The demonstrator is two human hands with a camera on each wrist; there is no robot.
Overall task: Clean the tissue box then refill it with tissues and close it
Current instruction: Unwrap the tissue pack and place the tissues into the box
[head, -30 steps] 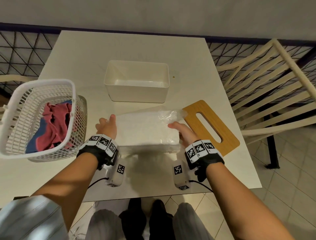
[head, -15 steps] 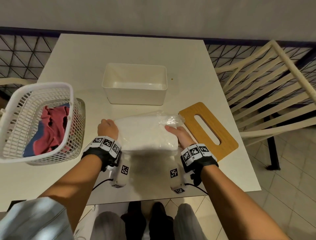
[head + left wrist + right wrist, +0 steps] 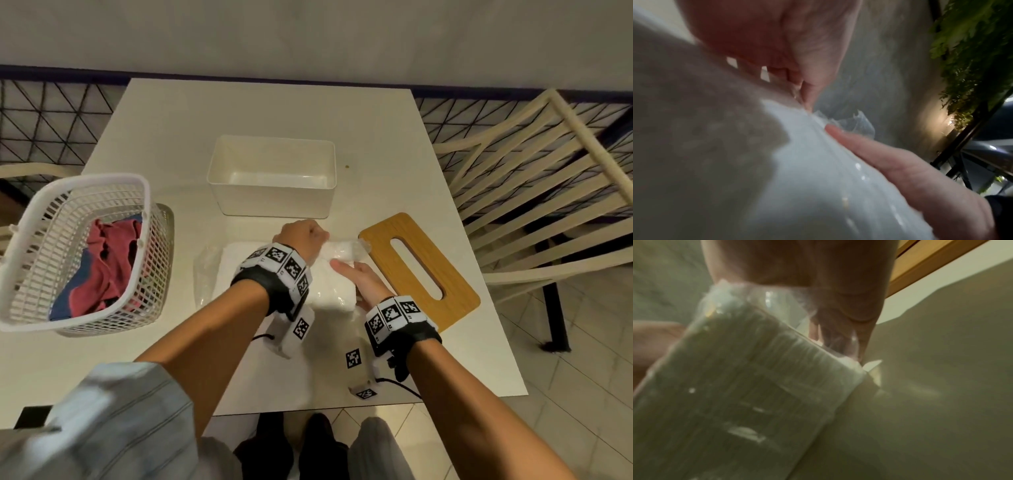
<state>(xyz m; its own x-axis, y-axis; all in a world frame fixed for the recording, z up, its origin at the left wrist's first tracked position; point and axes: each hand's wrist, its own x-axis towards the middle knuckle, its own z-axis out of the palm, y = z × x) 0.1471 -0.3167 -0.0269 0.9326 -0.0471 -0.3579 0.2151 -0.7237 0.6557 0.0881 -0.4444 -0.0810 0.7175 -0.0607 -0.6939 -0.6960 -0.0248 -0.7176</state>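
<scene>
The white tissue box stands open and empty at the table's middle. Its wooden slotted lid lies flat to the right. In front of the box lies a tissue pack in clear plastic wrap. My left hand reaches across the pack to its right end, where its fingertips pinch the bunched wrap. My right hand grips that same end, thumb on top, fingers curled into the wrap beside the pack. Loose plastic sticks out at the pack's left end.
A white plastic basket with red and blue cloths sits at the table's left edge. A cream slatted chair stands to the right. The table's front edge runs just behind my wrists.
My left hand has left the pack's left end and crossed over to the right end, where it now pinches the wrap. My right hand stays on that end.
</scene>
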